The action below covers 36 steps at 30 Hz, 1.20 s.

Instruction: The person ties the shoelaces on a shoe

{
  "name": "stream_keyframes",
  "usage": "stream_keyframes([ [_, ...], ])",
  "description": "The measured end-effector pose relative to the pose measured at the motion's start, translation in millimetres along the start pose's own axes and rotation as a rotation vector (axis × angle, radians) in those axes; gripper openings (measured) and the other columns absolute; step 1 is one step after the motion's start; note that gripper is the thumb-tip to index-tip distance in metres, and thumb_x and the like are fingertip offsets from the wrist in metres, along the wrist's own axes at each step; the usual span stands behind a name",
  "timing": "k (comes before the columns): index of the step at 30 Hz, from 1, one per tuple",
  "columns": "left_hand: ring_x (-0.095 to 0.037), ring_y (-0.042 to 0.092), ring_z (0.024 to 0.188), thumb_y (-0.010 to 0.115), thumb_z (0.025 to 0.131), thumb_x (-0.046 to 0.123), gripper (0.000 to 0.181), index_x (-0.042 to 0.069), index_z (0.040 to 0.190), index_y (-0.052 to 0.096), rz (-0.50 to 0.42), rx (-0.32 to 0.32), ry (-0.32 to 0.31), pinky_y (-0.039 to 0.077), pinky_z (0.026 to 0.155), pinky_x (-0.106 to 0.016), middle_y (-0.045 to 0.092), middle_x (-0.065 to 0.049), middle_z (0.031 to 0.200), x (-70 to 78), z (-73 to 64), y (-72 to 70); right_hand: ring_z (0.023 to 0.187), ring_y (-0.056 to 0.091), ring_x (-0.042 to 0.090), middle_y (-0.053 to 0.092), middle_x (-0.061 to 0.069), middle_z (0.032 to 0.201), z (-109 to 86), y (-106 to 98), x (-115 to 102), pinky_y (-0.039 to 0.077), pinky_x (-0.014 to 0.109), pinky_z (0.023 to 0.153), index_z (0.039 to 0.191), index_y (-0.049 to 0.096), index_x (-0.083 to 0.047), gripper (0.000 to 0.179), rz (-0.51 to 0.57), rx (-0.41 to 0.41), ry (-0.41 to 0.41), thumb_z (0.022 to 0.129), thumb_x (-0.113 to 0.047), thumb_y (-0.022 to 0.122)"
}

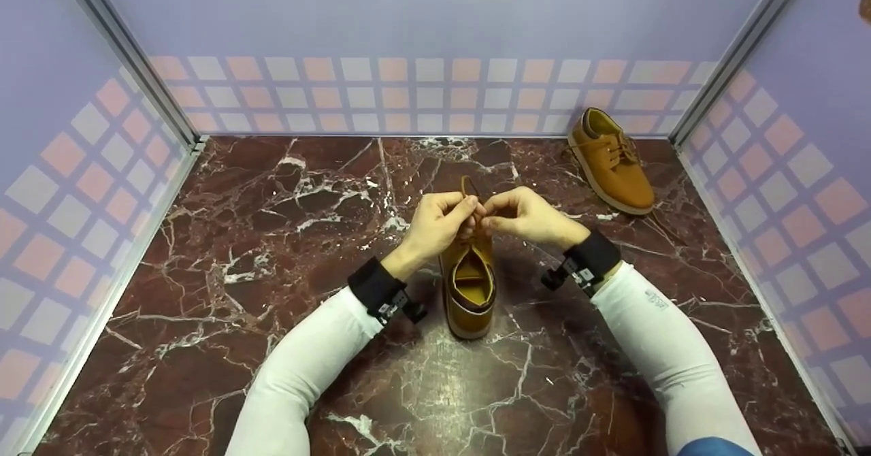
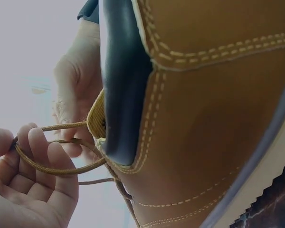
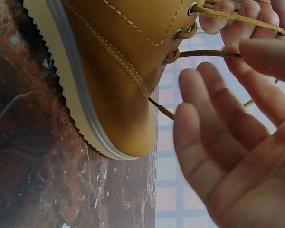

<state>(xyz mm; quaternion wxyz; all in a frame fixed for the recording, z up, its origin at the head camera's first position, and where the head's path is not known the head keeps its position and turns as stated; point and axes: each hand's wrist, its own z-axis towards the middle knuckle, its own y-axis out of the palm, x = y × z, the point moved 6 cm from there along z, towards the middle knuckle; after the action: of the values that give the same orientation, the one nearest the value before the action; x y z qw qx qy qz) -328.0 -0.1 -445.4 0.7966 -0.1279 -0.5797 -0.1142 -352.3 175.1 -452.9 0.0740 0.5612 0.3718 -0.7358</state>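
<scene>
A tan lace-up shoe (image 1: 469, 323) stands on the marbled surface, its heel toward me and its yellow-lined opening facing up. Above its front part my two hands meet. My left hand (image 1: 439, 223) pinches the brown shoelace (image 2: 61, 170) between thumb and fingertip, and the lace bends in a loop across its fingers in the left wrist view. From the other side my right hand (image 1: 531, 219) pinches lace between thumb and index finger, its other fingers loosely spread beside the eyelets (image 3: 176, 37) in the right wrist view. The fingers partly hide where the lace strands cross.
A second tan shoe (image 1: 616, 170) stands at the back right near the wall, with a loose lace end (image 1: 663, 228) trailing on the surface. Tile-patterned walls (image 1: 435, 95) enclose the back and both sides of the marbled surface (image 1: 286, 252).
</scene>
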Motion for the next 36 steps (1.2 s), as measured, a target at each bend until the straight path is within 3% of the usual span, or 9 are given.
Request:
stream_keyframes([
  [6, -0.003, 0.061, 0.061, 0.063, 0.114, 0.010, 0.030, -0.011, 0.102, 0.081, 0.037, 0.032, -0.008, 0.054, 0.061, -0.018, 0.069, 0.014, 0.070, 0.3, -0.5, -5.0, 0.068, 0.074, 0.009, 0.081, 0.005, 0.095, -6.2, -9.5, -1.9, 0.063, 0.024, 0.062, 0.110, 0.067, 0.011, 0.019, 0.164, 0.092, 0.021, 0.114, -0.006, 0.059],
  [11, -0.005, 0.062, 0.061, 0.063, 0.114, 0.009, 0.031, -0.014, 0.102, 0.079, 0.001, 0.051, -0.028, 0.056, 0.061, -0.019, 0.069, 0.012, 0.070, -2.5, -0.8, -6.7, 0.059, 0.069, 0.010, 0.080, 0.002, 0.086, -14.3, -14.8, -8.8, 0.059, 0.024, 0.055, 0.105, 0.067, -0.006, 0.020, 0.343, 0.124, 0.021, 0.118, -0.015, 0.056],
  [16, -0.004, 0.064, 0.062, 0.063, 0.113, 0.008, 0.030, -0.013, 0.101, 0.080, 0.005, 0.066, -0.032, 0.058, 0.062, -0.018, 0.070, 0.012, 0.072, -4.3, -0.3, -7.3, 0.052, 0.061, 0.009, 0.073, 0.000, 0.076, -23.2, -15.9, -23.5, 0.054, 0.021, 0.049, 0.100, 0.070, -0.012, 0.024, 0.476, 0.087, -0.044, 0.119, -0.018, 0.055],
  [22, -0.005, 0.064, 0.062, 0.062, 0.113, 0.008, 0.031, -0.015, 0.102, 0.079, 0.019, 0.072, -0.018, 0.057, 0.061, -0.017, 0.070, 0.014, 0.072, -3.6, 0.4, -7.4, 0.055, 0.061, 0.008, 0.074, -0.003, 0.078, -31.6, -10.9, -44.5, 0.055, 0.020, 0.051, 0.102, 0.075, -0.012, 0.022, 0.582, -0.010, -0.119, 0.116, -0.017, 0.058],
  [26, -0.004, 0.064, 0.063, 0.062, 0.114, 0.008, 0.030, -0.014, 0.102, 0.079, 0.008, 0.077, -0.016, 0.057, 0.062, -0.018, 0.070, 0.013, 0.072, -2.6, 1.3, -7.6, 0.058, 0.064, 0.006, 0.076, -0.004, 0.080, -35.1, -8.0, -56.8, 0.056, 0.019, 0.053, 0.105, 0.077, -0.011, 0.023, 0.588, -0.033, -0.168, 0.114, -0.011, 0.056],
  [31, -0.004, 0.065, 0.063, 0.062, 0.114, 0.008, 0.030, -0.013, 0.101, 0.079, -0.007, 0.075, -0.013, 0.058, 0.062, -0.018, 0.070, 0.012, 0.072, -2.6, 1.4, -7.2, 0.061, 0.068, 0.007, 0.078, -0.003, 0.082, -37.6, -2.8, -64.6, 0.059, 0.021, 0.056, 0.106, 0.078, -0.014, 0.026, 0.508, -0.011, -0.187, 0.112, -0.005, 0.054],
  [36, -0.003, 0.066, 0.063, 0.063, 0.114, 0.009, 0.030, -0.014, 0.102, 0.078, -0.006, 0.072, -0.023, 0.059, 0.062, -0.018, 0.071, 0.013, 0.072, -3.3, 0.4, -7.7, 0.065, 0.072, 0.008, 0.081, 0.000, 0.083, -38.2, 8.1, -69.7, 0.061, 0.023, 0.057, 0.104, 0.072, 0.011, 0.019, 0.367, -0.008, -0.244, 0.109, 0.003, 0.055],
])
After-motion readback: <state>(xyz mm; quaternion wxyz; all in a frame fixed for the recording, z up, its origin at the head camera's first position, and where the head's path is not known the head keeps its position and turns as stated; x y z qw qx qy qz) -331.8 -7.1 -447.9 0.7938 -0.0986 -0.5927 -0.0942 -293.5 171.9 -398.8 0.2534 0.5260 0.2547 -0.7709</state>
